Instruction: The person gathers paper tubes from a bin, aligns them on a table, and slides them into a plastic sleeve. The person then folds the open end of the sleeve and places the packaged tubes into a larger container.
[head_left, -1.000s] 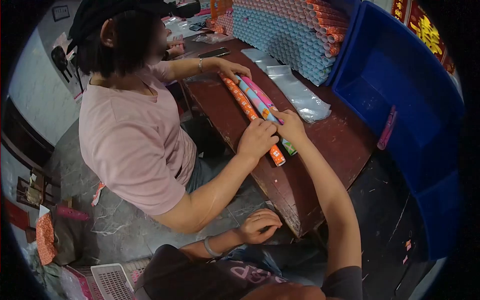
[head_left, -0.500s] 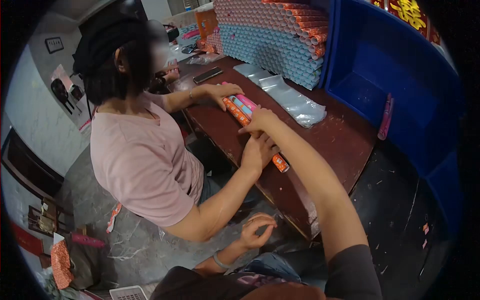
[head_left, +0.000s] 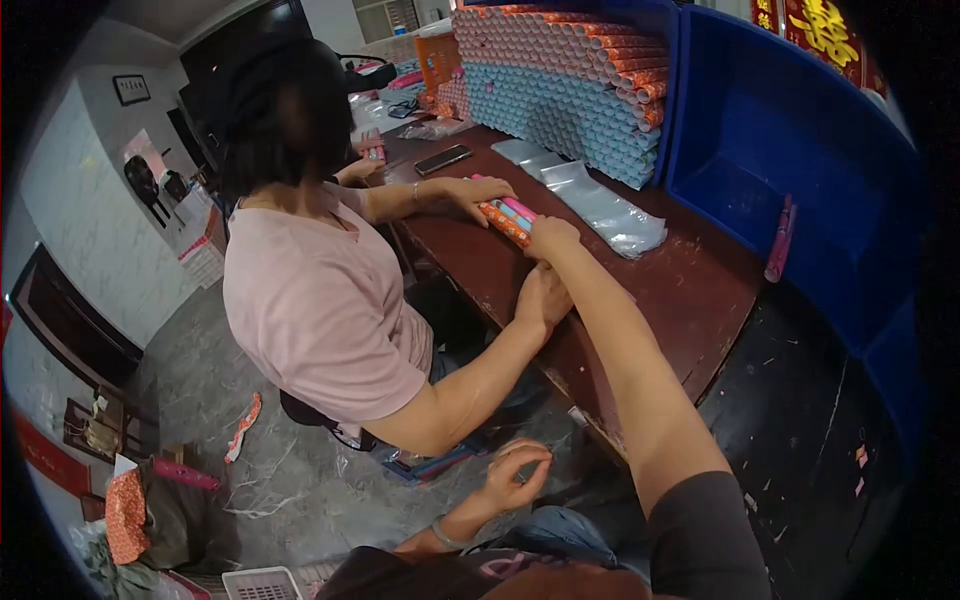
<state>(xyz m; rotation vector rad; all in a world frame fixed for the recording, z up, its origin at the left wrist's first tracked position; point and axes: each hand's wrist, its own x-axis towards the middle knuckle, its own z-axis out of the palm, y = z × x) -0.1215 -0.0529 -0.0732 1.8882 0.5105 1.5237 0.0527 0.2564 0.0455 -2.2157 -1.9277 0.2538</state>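
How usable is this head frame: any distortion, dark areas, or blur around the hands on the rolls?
Head view: strong fisheye bend with a black vignette at the corners; the floor under the table is dim; the right hand on the paper rolls reads clearly, the left hand is a little soft; the co-worker's face is blurred.

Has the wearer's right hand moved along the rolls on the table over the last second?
Yes. The right hand slid up the paper rolls, away from the table's near edge and toward the co-worker's far hand; it rests nearer that end now.
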